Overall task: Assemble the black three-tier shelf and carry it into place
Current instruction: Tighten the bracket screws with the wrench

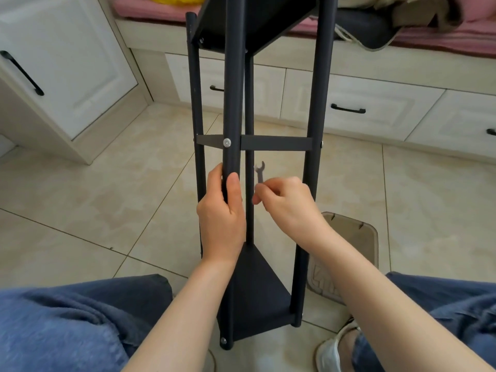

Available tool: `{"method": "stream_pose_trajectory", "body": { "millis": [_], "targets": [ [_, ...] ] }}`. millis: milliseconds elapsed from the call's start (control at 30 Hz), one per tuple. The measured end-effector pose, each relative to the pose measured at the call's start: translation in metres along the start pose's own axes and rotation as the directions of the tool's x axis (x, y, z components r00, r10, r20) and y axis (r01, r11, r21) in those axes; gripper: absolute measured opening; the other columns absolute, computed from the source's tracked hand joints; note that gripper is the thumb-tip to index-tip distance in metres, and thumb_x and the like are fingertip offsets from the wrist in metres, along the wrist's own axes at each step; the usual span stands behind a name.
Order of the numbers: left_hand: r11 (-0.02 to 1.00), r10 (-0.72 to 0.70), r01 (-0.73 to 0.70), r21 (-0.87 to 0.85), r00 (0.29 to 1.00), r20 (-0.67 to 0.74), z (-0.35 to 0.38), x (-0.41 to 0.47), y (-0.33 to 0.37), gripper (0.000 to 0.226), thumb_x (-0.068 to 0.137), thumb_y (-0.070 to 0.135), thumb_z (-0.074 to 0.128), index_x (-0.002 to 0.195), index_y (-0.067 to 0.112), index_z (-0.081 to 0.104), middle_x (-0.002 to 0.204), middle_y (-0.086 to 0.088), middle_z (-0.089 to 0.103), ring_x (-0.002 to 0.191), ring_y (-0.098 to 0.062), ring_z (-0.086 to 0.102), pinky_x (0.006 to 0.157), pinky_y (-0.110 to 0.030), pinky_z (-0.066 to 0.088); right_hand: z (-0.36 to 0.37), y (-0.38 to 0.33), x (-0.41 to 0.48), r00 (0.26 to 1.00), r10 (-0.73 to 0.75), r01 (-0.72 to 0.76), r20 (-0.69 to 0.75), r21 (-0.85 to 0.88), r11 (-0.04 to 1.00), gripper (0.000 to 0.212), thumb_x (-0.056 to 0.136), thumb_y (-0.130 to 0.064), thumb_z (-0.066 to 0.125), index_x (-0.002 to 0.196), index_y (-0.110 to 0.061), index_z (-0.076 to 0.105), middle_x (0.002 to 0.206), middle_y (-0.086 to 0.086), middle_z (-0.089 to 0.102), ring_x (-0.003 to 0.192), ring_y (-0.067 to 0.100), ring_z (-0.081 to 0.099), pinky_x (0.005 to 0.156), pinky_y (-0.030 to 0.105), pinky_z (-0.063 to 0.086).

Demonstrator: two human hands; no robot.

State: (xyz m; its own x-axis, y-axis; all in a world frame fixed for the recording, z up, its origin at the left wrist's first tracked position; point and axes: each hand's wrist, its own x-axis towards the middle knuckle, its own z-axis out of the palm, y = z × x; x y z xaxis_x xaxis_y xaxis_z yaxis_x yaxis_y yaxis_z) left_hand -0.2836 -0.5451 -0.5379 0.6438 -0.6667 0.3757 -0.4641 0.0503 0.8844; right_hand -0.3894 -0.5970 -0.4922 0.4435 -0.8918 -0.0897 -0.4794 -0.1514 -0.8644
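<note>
Black shelf (257, 285), three tiers bolted; left hand (221, 218) grips a post (232, 103), right hand (288, 202) apparently pinches wrench (260, 173).

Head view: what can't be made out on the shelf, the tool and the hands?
- Shelf: top tier cut off by the upper frame edge.
- Wrench: blurred; lower end hidden in the right hand.
- Front pole: the stretch under the gripping left hand is covered.
- Brown tray on the floor: contents hidden by the right forearm and a pole.
</note>
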Motion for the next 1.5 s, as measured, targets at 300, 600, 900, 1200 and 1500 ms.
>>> {"method": "stream_pose_trajectory", "body": {
  "millis": [300,600,900,1200,1500],
  "targets": [
    [0.999,-0.033,0.033,-0.019,0.999,-0.006,-0.005,0.006,0.001,0.051,0.103,0.048,0.036,0.132,0.012,0.059,0.088,0.006,0.061,0.08,-0.01,0.061,0.071,-0.023,0.053,-0.002,-0.028,0.02,0.997,0.019,-0.023,0.07,0.053,0.998,0.038,0.101,-0.021,0.05,0.064,-0.018,0.06,0.065,-0.013,0.048,0.066,0.003,0.045,0.062,0.019,0.036],
    [0.993,-0.105,0.104,-0.058,0.994,-0.012,-0.01,0.013,-0.005,0.04,0.107,0.037,0.041,0.134,0.014,0.059,0.072,0.013,0.055,0.064,-0.008,0.056,0.056,-0.021,0.048,0.004,-0.037,0.033,0.997,0.003,-0.006,0.074,0.042,0.999,0.03,0.098,-0.027,0.055,0.077,-0.017,0.075,0.088,-0.008,0.066,0.084,0.006,0.055,0.074,0.023,0.045],
    [0.993,-0.101,0.1,-0.058,0.995,-0.012,-0.01,0.014,-0.006,0.04,0.108,0.036,0.041,0.131,0.011,0.061,0.073,0.013,0.056,0.063,-0.006,0.057,0.055,-0.016,0.046,0.009,-0.034,0.044,0.999,-0.046,0.047,-0.025,0.015,0.999,0.025,0.098,-0.022,0.057,0.085,-0.017,0.078,0.08,-0.013,0.067,0.076,0.0,0.058,0.065,0.008,0.041],
    [0.993,-0.065,0.065,-0.097,0.998,0.003,-0.008,0.014,-0.002,0.054,0.1,0.052,0.038,0.132,0.016,0.061,0.068,0.018,0.057,0.061,-0.009,0.056,0.052,-0.02,0.047,0.014,-0.028,0.044,0.992,-0.082,0.086,-0.094,0.038,0.996,0.021,0.098,-0.021,0.06,0.089,-0.015,0.078,0.056,-0.016,0.058,0.056,0.001,0.058,0.056,0.01,0.044],
    [0.993,-0.041,0.042,-0.108,0.999,0.019,-0.008,0.015,-0.002,0.047,0.1,0.05,0.038,0.127,0.02,0.062,0.066,0.014,0.055,0.058,-0.009,0.054,0.05,-0.021,0.046,0.029,-0.02,0.048,0.98,-0.121,0.138,-0.156,0.101,0.985,0.02,0.098,-0.02,0.06,0.093,-0.013,0.078,0.074,-0.004,0.07,0.068,0.003,0.064,0.072,0.019,0.053]
  ]
}}
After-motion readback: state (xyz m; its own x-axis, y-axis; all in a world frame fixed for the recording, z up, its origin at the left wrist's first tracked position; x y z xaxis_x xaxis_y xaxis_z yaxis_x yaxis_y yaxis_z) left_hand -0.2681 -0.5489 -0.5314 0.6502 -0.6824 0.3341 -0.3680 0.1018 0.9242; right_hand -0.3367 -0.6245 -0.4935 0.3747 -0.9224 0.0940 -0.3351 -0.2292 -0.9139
